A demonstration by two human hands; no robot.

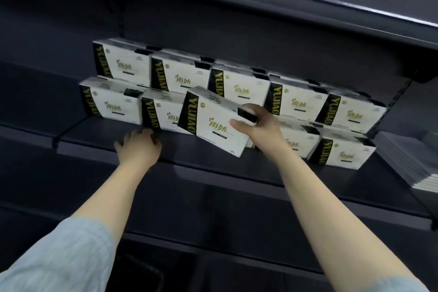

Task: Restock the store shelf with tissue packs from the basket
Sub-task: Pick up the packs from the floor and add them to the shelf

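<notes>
tissue packs (239, 83) stacked on shelf (106, 147)

tissue packs (214, 123) | black side band | gold lettering "YUJIAO"

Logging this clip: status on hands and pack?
Right hand grips tilted tissue pack, not yet seated. Left hand rests on shelf edge. Stacked packs crowd the slot.

Left hand (138, 146) fingertips hidden behind a pack's corner, held tissue pack (213, 123) covering packs behind, grey stack (417, 163) at 3 o'clock cut off, small print unreadable
</notes>
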